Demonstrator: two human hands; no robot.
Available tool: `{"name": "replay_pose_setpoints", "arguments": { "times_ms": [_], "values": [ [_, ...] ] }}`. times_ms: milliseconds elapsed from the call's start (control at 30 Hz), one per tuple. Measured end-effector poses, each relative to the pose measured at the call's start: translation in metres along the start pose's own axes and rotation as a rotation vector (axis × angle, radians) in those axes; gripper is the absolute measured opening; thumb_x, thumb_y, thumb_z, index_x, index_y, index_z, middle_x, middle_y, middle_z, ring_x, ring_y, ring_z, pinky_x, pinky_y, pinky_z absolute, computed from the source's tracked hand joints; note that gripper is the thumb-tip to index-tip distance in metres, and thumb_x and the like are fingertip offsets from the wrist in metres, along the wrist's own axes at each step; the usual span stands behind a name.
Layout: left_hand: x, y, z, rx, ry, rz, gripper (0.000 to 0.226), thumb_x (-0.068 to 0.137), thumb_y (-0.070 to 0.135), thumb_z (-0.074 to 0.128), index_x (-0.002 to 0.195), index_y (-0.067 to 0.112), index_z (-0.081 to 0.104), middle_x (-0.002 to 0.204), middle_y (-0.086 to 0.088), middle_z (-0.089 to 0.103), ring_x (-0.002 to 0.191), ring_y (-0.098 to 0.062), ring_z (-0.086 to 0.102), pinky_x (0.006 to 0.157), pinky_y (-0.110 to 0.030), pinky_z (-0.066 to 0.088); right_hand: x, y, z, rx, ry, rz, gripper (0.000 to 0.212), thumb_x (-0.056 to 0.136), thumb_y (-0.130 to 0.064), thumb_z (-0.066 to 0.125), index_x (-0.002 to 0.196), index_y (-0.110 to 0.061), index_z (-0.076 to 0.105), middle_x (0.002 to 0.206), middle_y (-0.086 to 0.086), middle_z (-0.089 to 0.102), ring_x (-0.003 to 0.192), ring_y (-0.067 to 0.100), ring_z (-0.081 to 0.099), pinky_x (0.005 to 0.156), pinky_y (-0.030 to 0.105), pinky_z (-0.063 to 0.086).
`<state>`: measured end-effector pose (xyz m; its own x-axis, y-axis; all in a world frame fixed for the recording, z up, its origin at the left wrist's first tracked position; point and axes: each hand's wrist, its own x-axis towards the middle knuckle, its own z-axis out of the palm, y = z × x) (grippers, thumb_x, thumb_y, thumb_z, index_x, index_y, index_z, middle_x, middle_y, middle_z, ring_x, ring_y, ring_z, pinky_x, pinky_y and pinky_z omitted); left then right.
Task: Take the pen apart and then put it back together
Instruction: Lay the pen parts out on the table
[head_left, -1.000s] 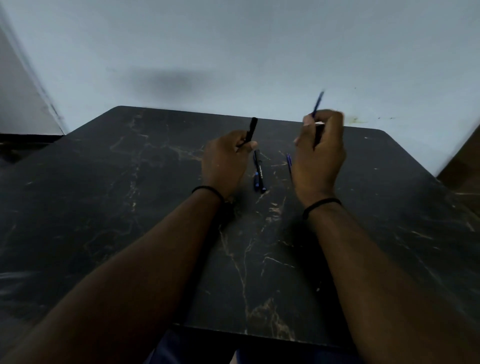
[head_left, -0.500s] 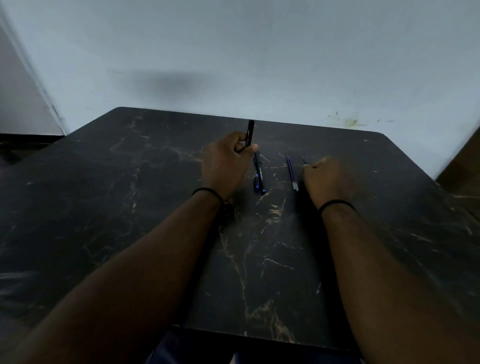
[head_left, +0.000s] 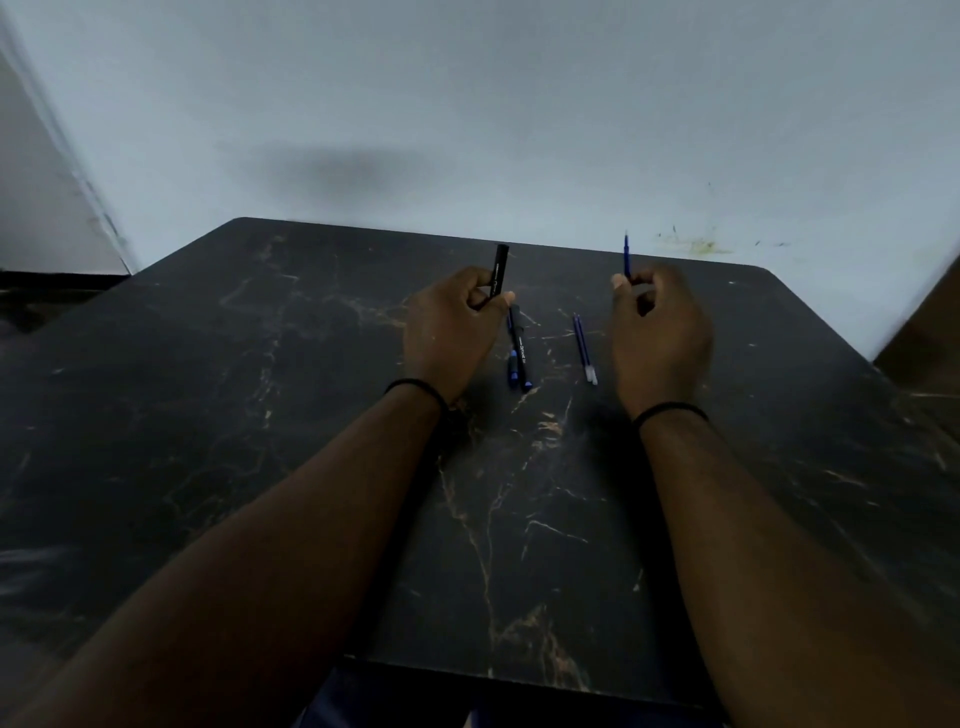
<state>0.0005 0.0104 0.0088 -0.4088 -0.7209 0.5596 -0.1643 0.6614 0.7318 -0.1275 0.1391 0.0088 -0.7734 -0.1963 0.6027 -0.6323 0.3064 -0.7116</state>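
over dark table (head_left: 260, 415) | left hand (head_left: 449, 332) grips black barrel (head_left: 498, 270) | right hand (head_left: 660, 332) pinches blue refill (head_left: 626, 257)

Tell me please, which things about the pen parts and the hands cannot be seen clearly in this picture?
- Black barrel, head view: its lower end is hidden in the left hand.
- Blue refill: its lower part is hidden by the right hand.
- Print on the pens on the table: too small.
- Refills on the table: count unclear, dim.

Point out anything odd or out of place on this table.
Nothing is spilled or visibly broken. The left hand holds a black barrel, the right hand a blue refill; pens and loose refills lie on the table.
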Motion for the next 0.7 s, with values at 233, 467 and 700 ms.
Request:
{"name": "replay_pose_setpoints", "arguments": {
  "times_ms": [233,467,700],
  "values": [
    [0.0,-0.001,-0.001,-0.007,-0.005,-0.014,0.012,0.089,0.03,0.071,0.094,0.019,0.07,0.075,-0.002,0.069,0.074,-0.022,0.068,0.071,-0.045,0.059,0.001,0.008,0.001,-0.099,-0.247,0.097,0.025,0.096,-0.013,0.053,0.11,-0.02,0.073,0.112,0.001,0.073,0.097,0.018,0.066,0.08,0.023,0.046],
    [0.001,-0.002,-0.001,0.007,0.001,-0.013,0.007,0.088,0.032,0.071,0.086,0.026,0.067,0.072,-0.003,0.068,0.071,-0.023,0.067,0.068,-0.042,0.058,0.005,0.007,-0.007,-0.379,-0.402,0.115,0.031,0.095,-0.027,0.049,0.072,-0.01,0.06,0.077,0.009,0.06,0.072,0.029,0.054,0.069,0.031,0.042],
    [0.0,-0.002,0.0,0.003,0.007,-0.005,0.009,0.089,0.031,0.07,0.086,0.023,0.068,0.073,-0.006,0.068,0.07,-0.025,0.066,0.067,-0.042,0.059,0.003,0.001,-0.011,-0.442,-0.492,0.075,0.031,0.097,-0.032,0.049,0.097,-0.011,0.072,0.098,0.013,0.069,0.094,0.034,0.065,0.089,0.041,0.054]
  ]
}}
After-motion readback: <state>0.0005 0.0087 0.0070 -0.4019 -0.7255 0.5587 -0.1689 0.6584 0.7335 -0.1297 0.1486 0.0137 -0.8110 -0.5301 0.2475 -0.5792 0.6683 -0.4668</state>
